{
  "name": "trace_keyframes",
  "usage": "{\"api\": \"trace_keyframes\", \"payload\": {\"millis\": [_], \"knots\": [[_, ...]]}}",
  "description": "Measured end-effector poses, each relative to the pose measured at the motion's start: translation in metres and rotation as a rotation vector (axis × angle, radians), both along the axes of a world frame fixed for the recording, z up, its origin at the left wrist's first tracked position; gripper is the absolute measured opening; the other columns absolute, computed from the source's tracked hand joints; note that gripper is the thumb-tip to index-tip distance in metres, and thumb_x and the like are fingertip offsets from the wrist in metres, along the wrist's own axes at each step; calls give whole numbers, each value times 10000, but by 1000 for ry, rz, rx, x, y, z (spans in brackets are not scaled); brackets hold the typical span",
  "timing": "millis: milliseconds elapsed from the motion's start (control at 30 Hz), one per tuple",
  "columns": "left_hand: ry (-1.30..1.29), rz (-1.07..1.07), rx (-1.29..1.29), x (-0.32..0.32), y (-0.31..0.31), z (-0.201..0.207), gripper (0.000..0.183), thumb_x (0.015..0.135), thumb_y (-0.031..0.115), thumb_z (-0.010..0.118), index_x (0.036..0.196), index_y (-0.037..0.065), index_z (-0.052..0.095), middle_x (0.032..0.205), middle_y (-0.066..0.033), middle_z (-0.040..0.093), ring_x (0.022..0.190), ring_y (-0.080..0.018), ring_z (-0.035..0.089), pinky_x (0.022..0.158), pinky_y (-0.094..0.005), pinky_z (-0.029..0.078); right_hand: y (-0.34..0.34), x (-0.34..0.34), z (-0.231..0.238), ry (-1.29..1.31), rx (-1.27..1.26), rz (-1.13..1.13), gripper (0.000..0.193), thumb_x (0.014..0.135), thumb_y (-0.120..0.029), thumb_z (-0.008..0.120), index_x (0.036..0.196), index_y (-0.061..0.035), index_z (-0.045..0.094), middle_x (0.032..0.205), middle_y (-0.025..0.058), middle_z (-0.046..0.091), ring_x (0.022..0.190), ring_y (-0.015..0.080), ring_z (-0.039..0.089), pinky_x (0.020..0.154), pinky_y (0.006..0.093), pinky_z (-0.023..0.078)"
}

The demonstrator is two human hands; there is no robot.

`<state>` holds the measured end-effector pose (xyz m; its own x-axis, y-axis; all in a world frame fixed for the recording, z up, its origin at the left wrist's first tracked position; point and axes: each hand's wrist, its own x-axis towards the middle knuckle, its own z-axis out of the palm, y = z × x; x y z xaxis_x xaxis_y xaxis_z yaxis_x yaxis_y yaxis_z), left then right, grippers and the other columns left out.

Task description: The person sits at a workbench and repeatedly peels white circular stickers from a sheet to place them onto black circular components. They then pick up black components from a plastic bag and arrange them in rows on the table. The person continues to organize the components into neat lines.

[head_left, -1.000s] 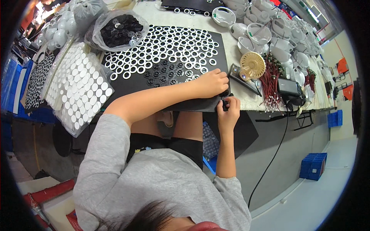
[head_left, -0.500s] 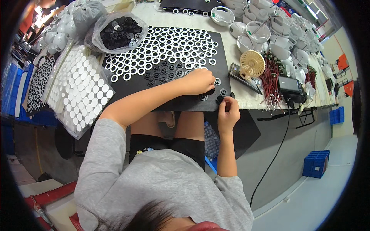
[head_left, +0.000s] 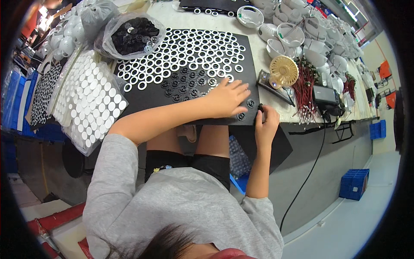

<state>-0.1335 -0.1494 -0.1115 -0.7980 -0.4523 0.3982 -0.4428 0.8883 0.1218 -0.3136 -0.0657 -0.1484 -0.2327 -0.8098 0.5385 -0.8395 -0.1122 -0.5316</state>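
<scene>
My left hand (head_left: 227, 98) lies over the black board (head_left: 144, 98) with its fingers spread and holds nothing that I can see. At the board's right edge my right hand (head_left: 267, 122) is closed in a pinch on a small black disc part (head_left: 260, 107), mostly hidden by the fingers. Between the hands lie a loose black disc part (head_left: 251, 103) and, lower down, another black disc part (head_left: 241, 116). Left of my left hand sits a cluster of black disc parts (head_left: 183, 82). Rows of white rings (head_left: 172, 52) cover the far half of the board.
An open plastic bag of black parts (head_left: 134, 36) stands behind the board. White round discs (head_left: 92, 101) lie on sheets at the left. On the right are a cream fan-shaped part (head_left: 283, 71), a dark boxy device (head_left: 276, 88), red wires (head_left: 305, 93) and piled white housings (head_left: 319, 34).
My left hand has opened from a closed grip and spread its fingers over the board. My right hand has shifted slightly right, still pinching a black part.
</scene>
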Motion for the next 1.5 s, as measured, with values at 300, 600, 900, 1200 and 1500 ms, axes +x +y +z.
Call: {"api": "trace_keyframes", "payload": {"millis": [300,600,900,1200,1500], "knots": [[-229,2,5,-2,1,-16,665,859,543,367,1261,16,410,1339,-158,368,1284,-297,277,1013,-544,171,-5,-8,0,14,-72,-9,116,803,-41,565,907,4,589,834,106,593,718,212,566,651,294,457],[-171,66,11,13,-5,-11,654,867,512,384,1283,8,370,1332,-174,372,1282,-301,276,1026,-523,170,-29,17,29,-226,-63,126,123,790,-30,563,906,6,584,811,120,598,711,231,576,654,314,447],[-185,62,47,27,-6,-5,617,870,487,401,1264,12,400,1349,-153,355,1288,-304,265,1027,-517,180,-40,16,16,73,38,141,189,805,-142,573,955,-27,575,1028,123,584,988,267,519,866,382,349],[-148,108,4,16,-19,-14,612,853,481,427,1251,16,416,1299,-142,424,1268,-301,302,1010,-521,211,-8,24,14,300,228,246,580,842,-368,522,1216,59,402,1297,238,380,1228,367,324,1000,443,236],[-7,138,88,51,-13,4,562,833,351,523,1268,23,383,1303,-139,417,1261,-296,310,1004,-504,229,-16,44,17,328,238,282,696,800,-434,551,1277,27,341,1316,219,369,1233,370,317,1011,453,220]]}}
